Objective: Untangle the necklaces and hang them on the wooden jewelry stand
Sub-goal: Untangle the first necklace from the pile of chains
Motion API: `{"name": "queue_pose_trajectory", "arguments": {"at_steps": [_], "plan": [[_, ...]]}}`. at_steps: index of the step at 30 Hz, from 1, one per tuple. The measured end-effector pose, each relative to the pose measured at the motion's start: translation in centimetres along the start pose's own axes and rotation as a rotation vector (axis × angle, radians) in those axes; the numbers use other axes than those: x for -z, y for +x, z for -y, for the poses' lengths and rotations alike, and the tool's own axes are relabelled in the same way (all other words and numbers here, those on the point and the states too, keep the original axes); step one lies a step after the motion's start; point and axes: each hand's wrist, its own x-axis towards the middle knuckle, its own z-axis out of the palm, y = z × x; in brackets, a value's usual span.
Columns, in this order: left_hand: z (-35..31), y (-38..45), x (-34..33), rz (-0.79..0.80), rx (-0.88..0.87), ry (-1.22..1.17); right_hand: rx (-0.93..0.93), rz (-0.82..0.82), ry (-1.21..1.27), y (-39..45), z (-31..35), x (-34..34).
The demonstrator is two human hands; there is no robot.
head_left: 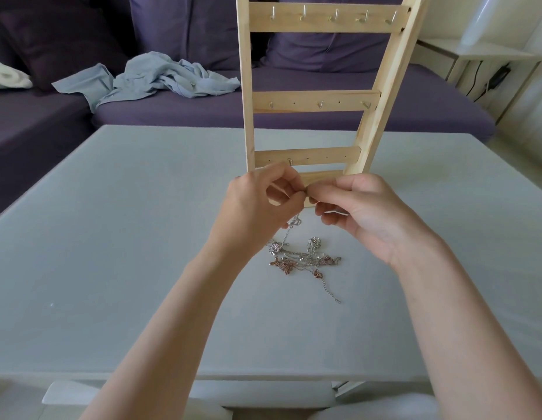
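A tangled heap of thin silver and rose-gold necklaces (304, 259) lies on the grey table (112, 237) in front of me. One silver chain rises from the heap to my fingers. My left hand (257, 204) and my right hand (363, 210) meet above the heap, both pinching that chain between thumb and fingertips. Right behind my hands stands the tall wooden jewelry stand (318, 101), a ladder-like frame with several crossbars carrying small metal hooks. No necklace hangs on it.
A purple sofa (294, 113) runs behind the table, with a crumpled pale blue cloth (160, 78) on its seat. A white side table (482, 56) with cables stands at the far right. A white chair edge (184, 395) shows below the table's near edge.
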Motion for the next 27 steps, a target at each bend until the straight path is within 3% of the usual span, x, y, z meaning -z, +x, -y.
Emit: {"name": "queue_pose_trajectory", "arguments": {"at_steps": [7,14,21,27], "plan": [[-0.4,-0.1,0.4,0.111,0.154,-0.316,-0.064,0.075,0.071,-0.2,0.4,0.4],[-0.2,-0.2,-0.2,0.119,0.194,-0.301,-0.062,0.064,0.003,-0.1,0.1,-0.3],[0.1,-0.1,-0.3,0.119,0.085,-0.151,-0.005,0.022,-0.162,-0.1,-0.1,-0.8],[0.0,-0.1,0.0,0.080,0.121,-0.189,0.051,-0.003,-0.086,0.1,-0.2,-0.7]]}}
